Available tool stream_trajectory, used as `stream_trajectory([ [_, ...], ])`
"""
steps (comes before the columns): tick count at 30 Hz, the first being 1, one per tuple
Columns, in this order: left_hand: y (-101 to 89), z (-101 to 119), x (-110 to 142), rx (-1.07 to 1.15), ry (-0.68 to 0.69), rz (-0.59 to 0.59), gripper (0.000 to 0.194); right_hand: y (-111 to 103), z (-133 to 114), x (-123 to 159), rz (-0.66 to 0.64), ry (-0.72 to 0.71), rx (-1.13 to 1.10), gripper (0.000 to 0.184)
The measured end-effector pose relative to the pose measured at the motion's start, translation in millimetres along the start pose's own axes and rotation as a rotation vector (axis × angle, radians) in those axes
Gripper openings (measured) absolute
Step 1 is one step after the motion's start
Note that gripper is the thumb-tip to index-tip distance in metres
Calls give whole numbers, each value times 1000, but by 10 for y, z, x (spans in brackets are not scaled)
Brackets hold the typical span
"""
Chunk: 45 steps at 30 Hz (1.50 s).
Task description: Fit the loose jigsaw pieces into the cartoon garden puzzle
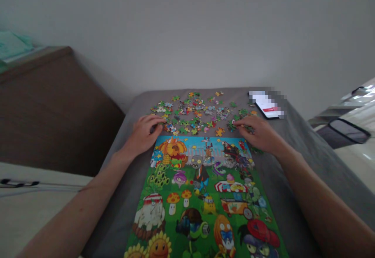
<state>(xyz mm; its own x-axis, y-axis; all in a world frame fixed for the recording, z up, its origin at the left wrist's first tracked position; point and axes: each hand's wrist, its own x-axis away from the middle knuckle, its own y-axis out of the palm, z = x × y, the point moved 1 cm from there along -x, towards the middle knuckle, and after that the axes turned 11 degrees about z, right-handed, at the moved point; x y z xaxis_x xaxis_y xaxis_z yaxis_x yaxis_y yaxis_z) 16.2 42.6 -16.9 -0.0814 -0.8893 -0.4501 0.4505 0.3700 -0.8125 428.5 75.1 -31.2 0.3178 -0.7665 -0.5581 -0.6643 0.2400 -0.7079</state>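
Puzzle pieces (pixel 198 114) beyond the picture sheet (pixel 202 184) are apparently being sorted, left hand (pixel 143 134) and right hand (pixel 260 133) by its far corners, fingers half-curled (any hold cannot be told), singling out one seeming next.

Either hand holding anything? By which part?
Can't tell: left hand and right hand are both at the loose puzzle pieces, but no clear grip shows.

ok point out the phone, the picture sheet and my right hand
phone (pixel 265 105): head view, middle of its lit screen
picture sheet (pixel 202 202): head view, green printed area near its middle
right hand (pixel 260 132): head view, back of the hand
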Motion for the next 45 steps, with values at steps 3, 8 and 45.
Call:
stream_trajectory([
  [3, 78, 107, 52, -27, 59, -64, 40, 46, -43, 3, 5, -64, 71, 25],
  [8, 150, 269, 130, -37, 130, -113, 40, 157, -228, 16, -112, -135, 112, 28],
  [45, 554, 499, -416, -289, 211, -543, 82, 160, 48, -35, -100, -62, 75, 29],
])
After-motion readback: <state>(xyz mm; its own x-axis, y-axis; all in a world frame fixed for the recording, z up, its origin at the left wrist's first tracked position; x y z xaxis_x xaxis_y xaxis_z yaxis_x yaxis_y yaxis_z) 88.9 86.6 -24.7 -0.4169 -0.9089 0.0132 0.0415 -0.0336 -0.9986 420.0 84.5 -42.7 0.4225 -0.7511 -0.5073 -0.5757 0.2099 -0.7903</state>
